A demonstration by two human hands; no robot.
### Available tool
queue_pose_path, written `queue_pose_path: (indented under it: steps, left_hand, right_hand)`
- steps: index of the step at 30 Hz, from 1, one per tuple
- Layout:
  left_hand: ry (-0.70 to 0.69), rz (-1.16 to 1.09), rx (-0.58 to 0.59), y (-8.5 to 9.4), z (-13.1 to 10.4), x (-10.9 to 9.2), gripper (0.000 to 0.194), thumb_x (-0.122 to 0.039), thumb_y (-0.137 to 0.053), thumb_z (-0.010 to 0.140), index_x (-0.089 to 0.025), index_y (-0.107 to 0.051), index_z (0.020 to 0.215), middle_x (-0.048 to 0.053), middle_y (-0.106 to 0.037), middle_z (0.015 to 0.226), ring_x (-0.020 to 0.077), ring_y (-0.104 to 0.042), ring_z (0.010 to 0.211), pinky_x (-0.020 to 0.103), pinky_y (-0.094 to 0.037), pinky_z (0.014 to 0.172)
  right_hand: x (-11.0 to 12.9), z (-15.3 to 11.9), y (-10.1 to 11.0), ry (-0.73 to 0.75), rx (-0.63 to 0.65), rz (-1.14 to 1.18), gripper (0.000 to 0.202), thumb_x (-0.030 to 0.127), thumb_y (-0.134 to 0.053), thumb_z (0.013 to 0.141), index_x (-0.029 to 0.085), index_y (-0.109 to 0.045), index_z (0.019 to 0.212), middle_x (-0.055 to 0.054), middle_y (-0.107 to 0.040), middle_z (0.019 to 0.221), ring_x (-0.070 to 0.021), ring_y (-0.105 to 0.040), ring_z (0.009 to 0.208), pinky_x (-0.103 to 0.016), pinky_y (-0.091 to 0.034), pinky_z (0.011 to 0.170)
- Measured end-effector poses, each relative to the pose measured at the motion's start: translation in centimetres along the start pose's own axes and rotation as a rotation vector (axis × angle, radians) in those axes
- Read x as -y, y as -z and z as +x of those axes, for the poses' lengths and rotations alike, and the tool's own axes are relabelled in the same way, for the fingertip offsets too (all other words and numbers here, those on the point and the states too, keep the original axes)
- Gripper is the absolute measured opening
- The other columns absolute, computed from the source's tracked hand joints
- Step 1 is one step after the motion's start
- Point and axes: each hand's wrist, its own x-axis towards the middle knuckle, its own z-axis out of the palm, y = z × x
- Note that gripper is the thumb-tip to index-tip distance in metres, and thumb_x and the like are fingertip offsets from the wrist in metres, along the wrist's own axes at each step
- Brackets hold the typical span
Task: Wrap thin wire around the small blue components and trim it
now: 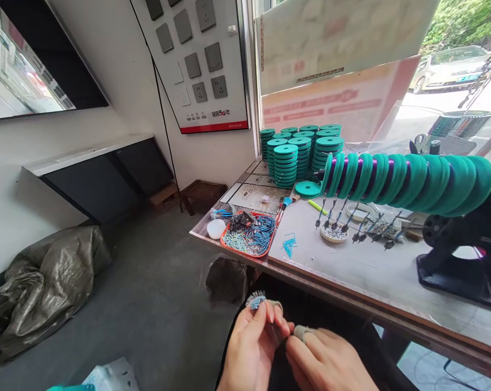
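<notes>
Tray [243, 252] holds beads [263, 229]; left hand [251, 338] grips beaded piece [255, 300]; right hand [322, 353], grip unclear.

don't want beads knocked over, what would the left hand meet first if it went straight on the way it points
Most likely the near edge of the table, just ahead of the left hand. Depth is unclear, though: if the hand is higher than the table, it might pass over.

Left hand [250, 342]: thumb pressed towards bent fingers, gripping
Right hand [326, 353]: fingers curled in, back of hand up
Spacing: hands close together over dark-clad lap [335, 307]
</notes>
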Motion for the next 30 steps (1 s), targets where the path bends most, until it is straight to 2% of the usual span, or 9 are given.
queue_pose_path:
  steps: [2,4,6,9,11,13,17,24,30]
  left_hand:
    - [-0.006,-0.119,-0.053,-0.6,0.0,-0.9,0.028,-0.032,-0.073,0.067,-0.015,-0.053,0.057,-0.002,-0.049,0.061,0.0078,-0.043,0.052,0.031,-0.045,0.071]
    - [-0.136,-0.145,-0.146,-0.7,0.0,-1.8,0.028,-0.028,-0.074,0.066,-0.015,-0.052,0.057,-0.004,-0.047,0.060,0.0048,-0.037,0.048,0.025,-0.045,0.062]
    - [-0.177,-0.115,-0.207,-0.6,0.1,-2.4,0.025,-0.027,-0.075,0.066,-0.015,-0.053,0.064,-0.005,-0.046,0.057,0.0039,-0.032,0.047,0.018,-0.037,0.049]
    - [0.043,-0.019,-0.174,0.0,0.3,-2.0,0.033,-0.033,-0.076,0.064,-0.016,-0.051,0.076,-0.008,-0.041,0.051,0.0028,-0.024,0.044,0.014,-0.021,0.040]
    - [0.125,0.045,-0.135,0.3,0.4,-1.1,0.037,-0.038,-0.075,0.063,-0.017,-0.046,0.073,-0.010,-0.039,0.049,0.0023,-0.020,0.043,0.014,-0.014,0.040]
    - [0.123,0.100,-0.116,0.5,0.4,-0.2,0.039,-0.040,-0.073,0.065,-0.018,-0.040,0.069,-0.009,-0.039,0.049,0.0022,-0.018,0.044,0.015,-0.013,0.041]
    - [0.130,0.140,-0.104,0.7,0.5,0.6,0.036,-0.039,-0.070,0.066,-0.018,-0.041,0.071,-0.009,-0.040,0.049,0.0027,-0.018,0.045,0.017,-0.012,0.042]
    - [0.133,0.177,-0.131,0.9,0.7,0.8,0.035,-0.040,-0.068,0.066,-0.018,-0.042,0.074,-0.009,-0.041,0.047,0.0030,-0.019,0.044,0.019,-0.011,0.044]
    - [0.084,0.229,-0.135,1.1,0.8,1.5,0.037,-0.042,-0.068,0.066,-0.017,-0.043,0.074,-0.008,-0.043,0.049,0.0036,-0.025,0.046,0.018,-0.014,0.045]
  right_hand:
    - [0.1,0.1,0.5,0.017,0.052,0.016,0.042,0.008,-0.023,0.093,0.021,-0.043,0.059,0.005,-0.049,0.047,-0.0083,-0.045,0.037,-0.022,-0.033,0.042]
    - [-0.1,-0.1,0.9,0.031,0.106,0.027,0.041,0.006,-0.024,0.092,0.021,-0.040,0.058,0.005,-0.047,0.046,-0.0082,-0.044,0.037,-0.022,-0.033,0.042]
    - [-0.4,-0.7,1.2,0.001,0.079,0.048,0.037,0.009,-0.028,0.092,0.022,-0.041,0.059,0.005,-0.046,0.046,-0.0087,-0.043,0.037,-0.022,-0.032,0.042]
    - [-1.0,-1.6,1.1,-0.158,-0.014,0.135,0.024,0.019,-0.034,0.094,0.021,-0.050,0.076,0.003,-0.051,0.054,-0.0102,-0.049,0.043,-0.022,-0.035,0.045]
    - [-1.1,-1.9,1.0,-0.252,0.004,0.190,0.018,0.023,-0.036,0.094,0.021,-0.053,0.088,0.001,-0.054,0.061,-0.0112,-0.053,0.049,-0.022,-0.038,0.049]
    - [-1.1,-2.0,1.0,-0.282,0.055,0.205,0.015,0.023,-0.038,0.094,0.022,-0.052,0.089,0.001,-0.055,0.063,-0.0117,-0.053,0.050,-0.022,-0.040,0.049]
    - [-1.1,-1.7,1.2,-0.222,0.113,0.165,0.014,0.020,-0.039,0.091,0.022,-0.050,0.084,0.001,-0.057,0.064,-0.0127,-0.055,0.051,-0.022,-0.043,0.049]
    - [-0.9,-0.5,1.2,-0.186,0.078,0.080,0.024,0.019,-0.030,0.092,0.023,-0.046,0.075,0.001,-0.056,0.057,-0.0133,-0.055,0.044,-0.023,-0.043,0.043]
    - [-0.9,-0.1,1.3,-0.177,0.078,0.099,0.022,0.017,-0.031,0.091,0.023,-0.044,0.075,0.002,-0.057,0.058,-0.0133,-0.056,0.048,-0.023,-0.044,0.046]
